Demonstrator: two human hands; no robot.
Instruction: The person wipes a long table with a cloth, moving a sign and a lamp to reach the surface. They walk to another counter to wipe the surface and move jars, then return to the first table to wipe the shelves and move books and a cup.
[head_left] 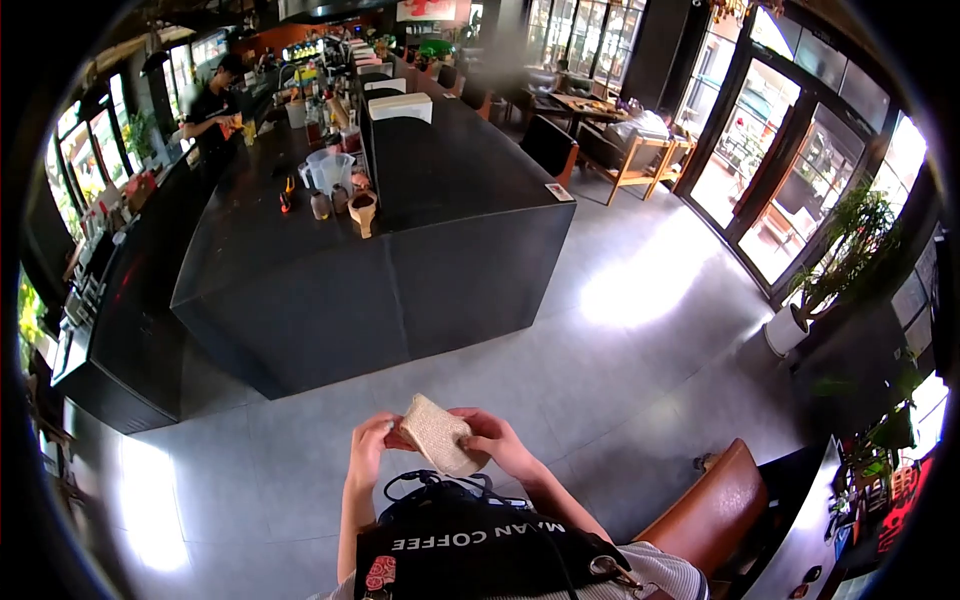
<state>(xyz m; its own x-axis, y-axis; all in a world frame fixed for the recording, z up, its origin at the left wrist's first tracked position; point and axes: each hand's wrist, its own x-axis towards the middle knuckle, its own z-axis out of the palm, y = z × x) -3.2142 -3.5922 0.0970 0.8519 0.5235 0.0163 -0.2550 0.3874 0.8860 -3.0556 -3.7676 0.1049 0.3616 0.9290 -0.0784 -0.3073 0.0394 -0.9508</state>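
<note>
A folded beige cloth (pixel 441 437) with a speckled, towel-like surface is held up in front of my black apron (pixel 470 545). My left hand (pixel 372 436) is closed on its left edge, with the fingertips partly behind it. On the other side, my right hand (pixel 490 438) grips the cloth, its thumb pressed on the front face and its other fingers mostly hidden behind. Dark cords hang just below the cloth, at the top of the apron.
Ahead stands a large black counter (pixel 300 330) bearing a clear plastic pitcher (pixel 328 168), a wooden cup (pixel 363 212) and small bottles. Another person (pixel 213 105) works behind it. A brown leather chair (pixel 712 510) is close on my right; a potted plant (pixel 787 330) stands by the glass doors.
</note>
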